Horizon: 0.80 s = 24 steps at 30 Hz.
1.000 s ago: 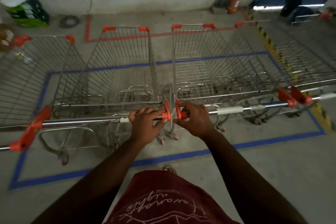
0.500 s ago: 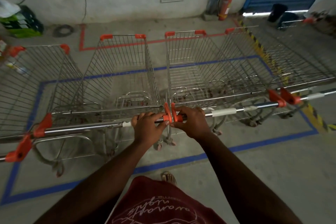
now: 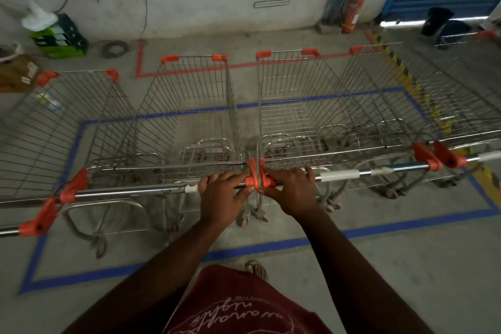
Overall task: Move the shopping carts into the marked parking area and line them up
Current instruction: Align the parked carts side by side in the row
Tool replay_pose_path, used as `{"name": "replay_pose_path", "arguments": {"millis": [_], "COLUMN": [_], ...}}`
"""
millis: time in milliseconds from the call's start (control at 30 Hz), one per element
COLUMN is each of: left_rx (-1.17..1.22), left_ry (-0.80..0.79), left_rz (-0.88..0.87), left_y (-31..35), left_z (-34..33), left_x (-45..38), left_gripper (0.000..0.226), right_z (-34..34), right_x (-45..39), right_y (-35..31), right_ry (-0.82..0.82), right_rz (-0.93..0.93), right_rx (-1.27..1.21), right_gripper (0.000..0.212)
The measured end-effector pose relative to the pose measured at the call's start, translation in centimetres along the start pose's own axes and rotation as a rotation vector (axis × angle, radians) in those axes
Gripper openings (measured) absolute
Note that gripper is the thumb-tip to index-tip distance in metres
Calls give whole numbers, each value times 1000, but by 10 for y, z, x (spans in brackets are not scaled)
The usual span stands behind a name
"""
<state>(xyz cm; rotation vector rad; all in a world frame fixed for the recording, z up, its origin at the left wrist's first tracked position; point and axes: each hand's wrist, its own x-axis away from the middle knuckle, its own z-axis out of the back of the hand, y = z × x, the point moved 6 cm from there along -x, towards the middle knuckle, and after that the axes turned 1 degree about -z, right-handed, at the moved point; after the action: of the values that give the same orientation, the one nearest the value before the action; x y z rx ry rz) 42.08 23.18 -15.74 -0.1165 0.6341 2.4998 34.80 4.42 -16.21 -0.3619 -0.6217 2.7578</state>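
Several wire shopping carts with orange corner caps stand side by side inside a rectangle of blue tape [image 3: 271,247] on the concrete floor. My left hand [image 3: 221,195] grips the right end of the handle bar of the left middle cart [image 3: 189,116]. My right hand [image 3: 291,190] grips the left end of the handle bar of the right middle cart [image 3: 303,116]. The orange end caps [image 3: 257,173] of these two handles touch between my hands. Another cart [image 3: 54,127] stands at the far left and one more [image 3: 433,106] at the far right.
A wall runs along the back, with a red fire extinguisher [image 3: 352,11] against it. Red tape [image 3: 189,70] marks the floor behind the carts. A green crate [image 3: 59,38] and a cardboard box [image 3: 16,73] sit at the left. Yellow-black hazard striping [image 3: 406,73] runs on the right.
The two middle carts' handle ends have come together until their orange caps touch. My hands kept their grips and moved slightly closer.
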Motion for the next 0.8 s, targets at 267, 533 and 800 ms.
{"name": "replay_pose_path", "arguments": {"millis": [267,533,800], "left_rx": [-44,-72,-87], "left_ry": [6,17,39], "left_rz": [-1,6,5], "left_y": [1,5,11], "left_z": [-4,-8,-11], "left_x": [0,0,-7], "left_gripper": [50,48,48], "right_z": [2,5,6], "right_x": [1,-2,-9], "right_y": [0,2,7], "right_ry": [89,115,108], "right_rz": [68,94,84], "right_rx": [2,-37,-55], "right_gripper": [57,62,63]}}
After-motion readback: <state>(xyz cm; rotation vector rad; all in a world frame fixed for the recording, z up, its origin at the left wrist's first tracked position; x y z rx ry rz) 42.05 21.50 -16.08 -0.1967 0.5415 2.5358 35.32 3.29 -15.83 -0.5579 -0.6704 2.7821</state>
